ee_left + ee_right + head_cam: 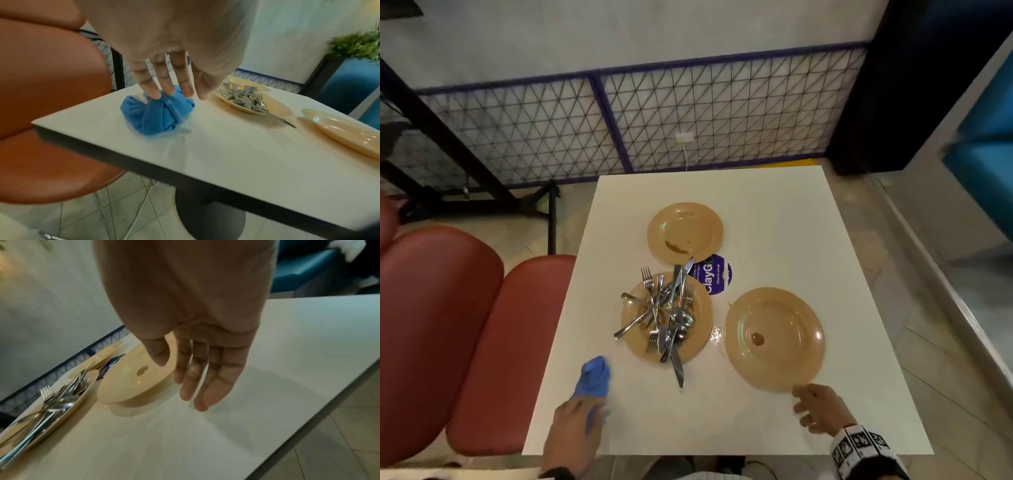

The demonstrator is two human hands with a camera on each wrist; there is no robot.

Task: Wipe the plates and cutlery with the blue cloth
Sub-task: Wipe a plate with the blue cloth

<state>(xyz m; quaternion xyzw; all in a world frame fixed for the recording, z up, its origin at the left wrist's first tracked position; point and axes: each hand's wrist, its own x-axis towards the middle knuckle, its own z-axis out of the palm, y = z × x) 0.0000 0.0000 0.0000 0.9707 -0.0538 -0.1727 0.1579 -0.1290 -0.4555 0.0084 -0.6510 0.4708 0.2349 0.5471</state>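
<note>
Three tan plates sit on the white table (774, 212). The far plate (685, 226) has a brown smear. The left plate (631, 339) carries a pile of forks, spoons and knives, the cutlery (669, 315). The right plate (787, 315) has a brown spot. The bunched blue cloth (156, 113) lies near the table's left edge, and my left hand (172, 95) rests straight fingers on top of it. My right hand (180, 378) is open at the near rim of the right plate (127, 386), thumb over the rim and fingers beside it. Whether it touches is unclear.
A round purple sticker (714, 274) lies between the plates, and a small clear scrap (715, 334) lies beside the right plate. Red padded seats (448, 325) stand close on the left. A wire mesh fence (688, 120) runs beyond the table's far edge.
</note>
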